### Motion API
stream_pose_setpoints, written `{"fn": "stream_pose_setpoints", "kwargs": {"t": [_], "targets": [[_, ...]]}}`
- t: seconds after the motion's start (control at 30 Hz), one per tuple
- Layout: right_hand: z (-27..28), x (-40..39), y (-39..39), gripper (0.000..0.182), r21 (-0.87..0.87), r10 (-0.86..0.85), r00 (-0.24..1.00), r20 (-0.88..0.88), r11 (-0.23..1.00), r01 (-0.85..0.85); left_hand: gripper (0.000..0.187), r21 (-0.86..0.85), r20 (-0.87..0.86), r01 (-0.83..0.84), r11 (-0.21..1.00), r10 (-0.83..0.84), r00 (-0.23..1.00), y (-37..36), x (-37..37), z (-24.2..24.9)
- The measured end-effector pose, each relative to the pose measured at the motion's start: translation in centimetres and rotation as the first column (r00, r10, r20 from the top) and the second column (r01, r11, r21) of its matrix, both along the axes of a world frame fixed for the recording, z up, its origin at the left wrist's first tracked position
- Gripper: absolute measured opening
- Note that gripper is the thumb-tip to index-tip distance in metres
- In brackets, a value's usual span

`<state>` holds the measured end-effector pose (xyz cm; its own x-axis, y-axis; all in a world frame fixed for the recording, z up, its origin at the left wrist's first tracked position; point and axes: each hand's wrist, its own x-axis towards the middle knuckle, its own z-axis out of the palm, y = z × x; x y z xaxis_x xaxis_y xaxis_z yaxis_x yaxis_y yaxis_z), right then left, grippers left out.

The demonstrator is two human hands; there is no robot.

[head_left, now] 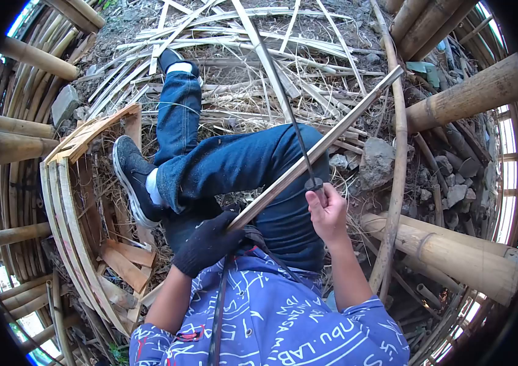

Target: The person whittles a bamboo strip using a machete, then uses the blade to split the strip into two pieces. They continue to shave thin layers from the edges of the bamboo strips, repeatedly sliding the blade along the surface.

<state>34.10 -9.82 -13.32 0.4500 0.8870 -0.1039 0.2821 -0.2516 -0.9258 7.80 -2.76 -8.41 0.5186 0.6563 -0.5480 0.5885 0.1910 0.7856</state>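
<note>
My left hand (208,244), in a black knitted glove, is closed around the lower end of a long split bamboo strip (355,116). The strip slants up and right across my bent knee, its far end out past the trouser leg. In my bare right hand (327,212) is the dark handle of a long, thin-bladed knife (296,126). Its blade points away from me and crosses the strip in this view, just above my fist. The blade's far part overlaps a pale strip on the ground.
Many split bamboo strips (234,43) and shavings litter the ground ahead. On the left stands a broken wooden crate (63,201). Rocks (378,163), a long thin pole (400,128) and thick bamboo poles (454,250) lie to the right. Bamboo walls flank both sides.
</note>
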Motion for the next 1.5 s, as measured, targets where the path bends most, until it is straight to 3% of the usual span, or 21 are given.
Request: {"fn": "stream_pose_setpoints", "kwargs": {"t": [0.2,0.3,0.37,0.43,0.5,0.57,0.67,0.77,0.93,1.0,1.2,1.33,1.43,1.5], "targets": [[0.5,0.3,0.3,0.044,-0.018,0.008,0.983,0.183,1.000,-0.005,0.047,0.014,-0.125,0.194,0.981,-0.191,0.974,1.2,-0.7,0.9],[-0.9,0.6,0.0,0.044,-0.031,-0.023,0.996,0.083,0.999,0.025,0.043,-0.047,-0.112,0.272,0.961,-0.275,0.955,0.8,-4.3,-0.2],[-1.5,0.8,-0.1,0.043,-0.040,-0.021,0.998,0.059,0.999,0.023,0.040,-0.441,-0.068,0.237,0.866,-0.295,0.953,0.2,-7.0,-0.4],[-2.1,0.9,-0.1,0.043,-0.063,-0.056,0.998,-0.007,0.996,0.055,0.041,-0.506,-0.071,0.229,0.831,-0.305,0.950,-0.8,-9.3,-0.7],[-2.1,0.8,0.1,0.043,-0.041,-0.045,0.999,0.019,0.998,0.046,0.039,-0.636,-0.007,0.156,0.756,-0.207,0.978,-1.8,-10.9,-0.6],[-2.5,1.1,-0.1,0.043,-0.034,-0.021,1.000,0.015,0.999,0.022,0.035,-0.621,0.008,0.116,0.775,-0.142,0.990,-2.7,-11.6,0.2],[-2.4,1.0,-0.1,0.042,-0.038,-0.011,1.000,-0.017,0.999,0.010,0.027,-0.670,-0.015,-0.130,0.731,0.162,0.987,-3.7,-11.9,1.7],[-2.3,0.8,-0.2,0.041,-0.030,-0.009,1.000,-0.018,1.000,0.009,0.027,-0.578,-0.075,-0.124,0.807,0.099,0.992,-3.3,-9.8,2.7],[-0.2,-1.1,-0.8,0.041,-0.027,0.043,0.987,0.158,0.999,-0.039,0.031,-0.514,-0.039,-0.078,0.854,0.067,0.997,-2.1,-4.6,1.6],[1.0,-2.2,-1.0,0.038,-0.055,0.100,0.973,0.209,0.994,-0.091,0.029,-0.426,0.058,-0.093,0.900,0.130,0.990,-1.7,-2.5,1.1],[2.1,-2.1,-1.0,0.043,-0.097,0.244,0.902,0.356,0.970,-0.224,0.034,-0.435,0.147,-0.056,0.899,0.133,0.980,-1.6,0.1,-1.3],[2.6,-1.0,-1.3,0.045,-0.127,0.275,0.900,0.339,0.961,-0.245,0.035,-0.444,0.155,-0.038,0.895,0.118,0.981,-1.8,1.8,-1.6],[2.2,-0.8,-1.9,0.046,-0.107,0.278,0.902,0.330,0.961,-0.257,0.037,-0.476,0.160,-0.119,0.871,0.218,0.963,-1.2,3.4,-1.0],[2.2,-1.4,-2.2,0.048,-0.074,0.253,0.908,0.333,0.967,-0.242,0.034,-0.559,0.132,-0.107,0.822,0.216,0.968,-0.1,4.3,-0.4]]}}
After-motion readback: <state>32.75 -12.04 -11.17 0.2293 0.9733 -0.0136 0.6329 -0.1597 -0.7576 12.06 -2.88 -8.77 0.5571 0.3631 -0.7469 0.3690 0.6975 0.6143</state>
